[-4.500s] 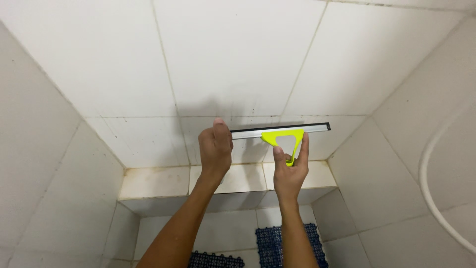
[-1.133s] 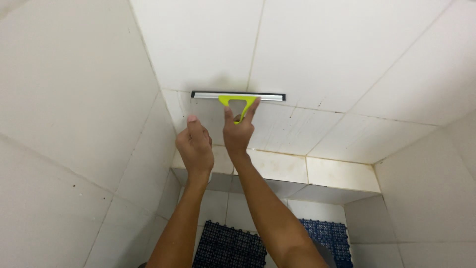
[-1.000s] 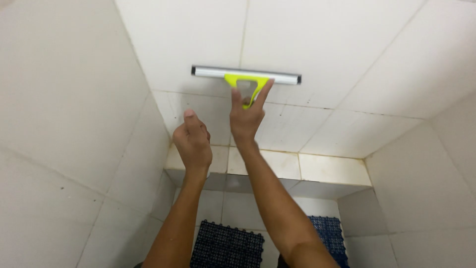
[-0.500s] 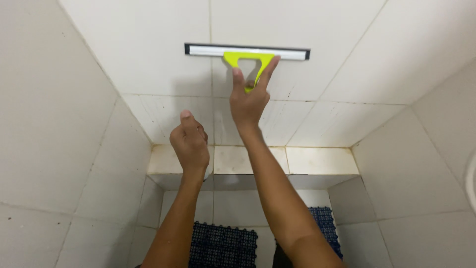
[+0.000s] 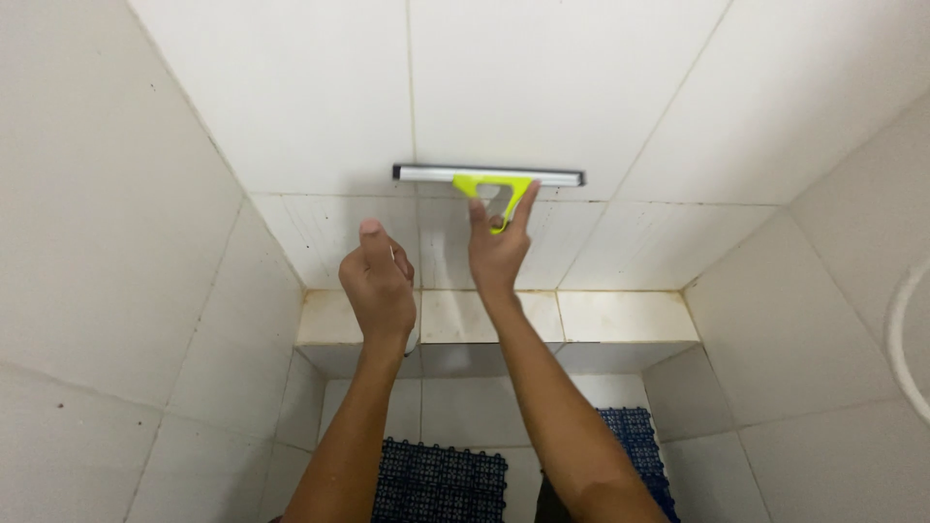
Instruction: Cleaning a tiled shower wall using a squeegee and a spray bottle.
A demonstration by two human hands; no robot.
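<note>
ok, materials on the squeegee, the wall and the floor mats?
Squeegee: lime-yellow handle looks like moulded plastic; the blade rail looks like brushed metal with dark end caps, possibly rubber. Wall tiles: white glazed ceramic by the sheen and grout lines. Floor mats: dark blue open-grid tiles, probably plastic or rubber. Right hand grips the handle.

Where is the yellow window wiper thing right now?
The squeegee is near the top middle of the head view, pressed flat on the white tiled wall. The right hand holds its yellow handle, and the left hand is lower left, apart.
</note>
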